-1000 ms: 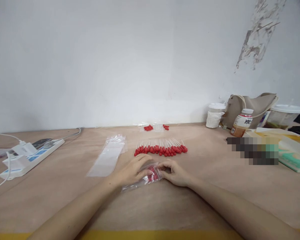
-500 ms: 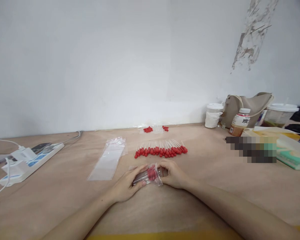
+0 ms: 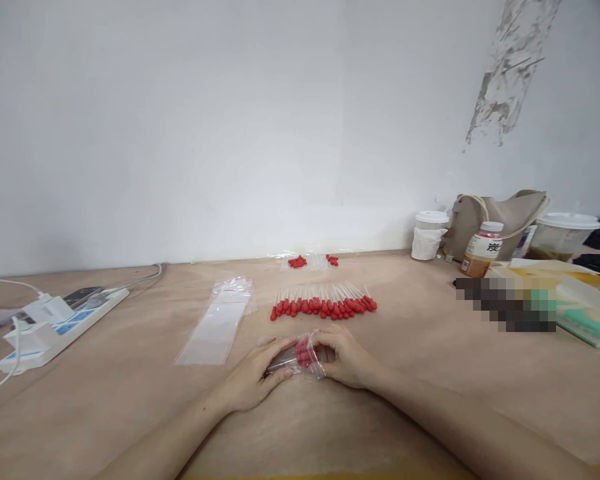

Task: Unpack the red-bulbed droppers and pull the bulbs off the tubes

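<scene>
Between my hands lies a clear zip bag holding several red-tipped sticks, their red ends toward the right. My left hand grips the bag's left part, thumb in front and fingers behind. At the bag's right end my right hand closes its fingers on the plastic. Just beyond, a row of red-tipped white sticks rests on the table, tips toward me. To their left is a stack of flat clear zip bags.
Filled clear bags with red tips lie by the wall. A white power strip with chargers is at left. At right stand a lidded cup, a bottle, a grey bag and a green-white packet.
Both hands stay on the bag, with only a slight shift of the right hand and the bag's right end. The whole view has dipped slightly lower in the frame.
</scene>
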`<state>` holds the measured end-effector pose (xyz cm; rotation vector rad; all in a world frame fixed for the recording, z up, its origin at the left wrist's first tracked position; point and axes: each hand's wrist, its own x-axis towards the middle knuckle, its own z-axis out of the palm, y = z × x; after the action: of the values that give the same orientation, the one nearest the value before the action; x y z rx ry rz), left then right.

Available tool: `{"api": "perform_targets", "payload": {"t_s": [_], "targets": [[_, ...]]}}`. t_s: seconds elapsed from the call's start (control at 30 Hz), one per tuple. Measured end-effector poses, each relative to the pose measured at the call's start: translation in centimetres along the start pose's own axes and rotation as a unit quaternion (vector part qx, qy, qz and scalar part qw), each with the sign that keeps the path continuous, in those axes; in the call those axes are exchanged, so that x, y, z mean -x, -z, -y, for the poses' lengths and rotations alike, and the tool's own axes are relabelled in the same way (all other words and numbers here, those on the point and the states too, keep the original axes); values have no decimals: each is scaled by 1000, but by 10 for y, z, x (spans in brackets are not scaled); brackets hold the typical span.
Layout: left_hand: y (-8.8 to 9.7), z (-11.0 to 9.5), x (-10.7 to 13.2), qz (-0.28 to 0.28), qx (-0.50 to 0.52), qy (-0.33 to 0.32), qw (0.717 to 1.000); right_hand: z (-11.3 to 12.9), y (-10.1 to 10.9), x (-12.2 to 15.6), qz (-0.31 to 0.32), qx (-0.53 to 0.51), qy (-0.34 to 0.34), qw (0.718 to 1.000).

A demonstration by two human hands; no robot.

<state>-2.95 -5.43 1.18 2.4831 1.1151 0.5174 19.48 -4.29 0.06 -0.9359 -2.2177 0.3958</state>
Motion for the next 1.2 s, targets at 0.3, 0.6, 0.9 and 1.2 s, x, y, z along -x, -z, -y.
{"api": "perform_targets", "payload": {"t_s": [0.3,0.6,0.9,1.2], "targets": [[1,0,0,-2,6,-5,1000,-6,11,1,21,-66,-18,997],[4,-2,1,3,5,5,1000,-21,25,7,56,-113,22,992],[4,-1,3,-1,-3,-1,1000,-31,31,10,84,-138,8,987],[3,0,3,-6,-9,3,1000,-40,37,11,74,-209,-55,973]]}}
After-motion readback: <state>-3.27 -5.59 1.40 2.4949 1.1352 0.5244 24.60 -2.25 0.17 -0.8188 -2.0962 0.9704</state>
